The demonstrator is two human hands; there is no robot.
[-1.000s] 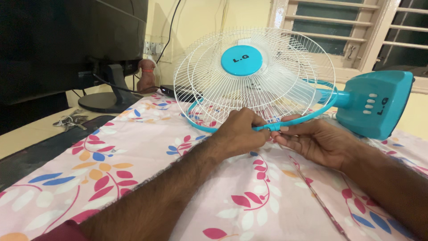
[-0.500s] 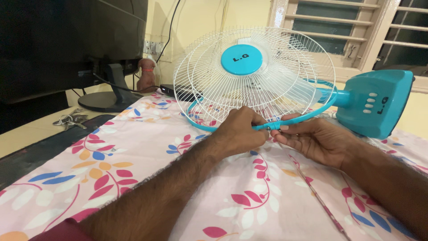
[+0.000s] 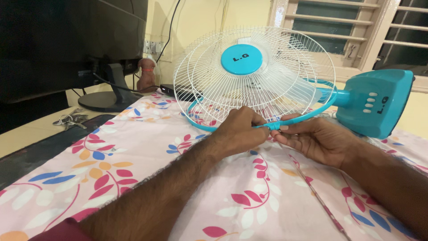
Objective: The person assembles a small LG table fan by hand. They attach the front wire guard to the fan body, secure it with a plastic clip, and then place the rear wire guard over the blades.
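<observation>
A table fan lies on its side on a floral cloth point(image 3: 133, 156). Its white wire guard point(image 3: 209, 67) has a blue centre cap point(image 3: 241, 59), and a blue plastic ring point(image 3: 307, 115) runs round the guard's lower edge. The blue base with white buttons point(image 3: 379, 103) lies to the right. My left hand point(image 3: 240, 130) grips the ring at its clasp point(image 3: 275, 126), fingers curled over the guard wires. My right hand point(image 3: 316, 138) pinches the ring just right of the clasp, thumb on top.
A dark monitor on a stand point(image 3: 104, 96) fills the upper left, with a bunch of keys point(image 3: 69, 120) beside it. A thin pencil-like stick point(image 3: 318, 198) lies on the cloth under my right forearm. Window shutters point(image 3: 343, 27) are behind the fan.
Both hands have stayed at the ring's clasp, shifting only slightly upward. The fan has not moved.
</observation>
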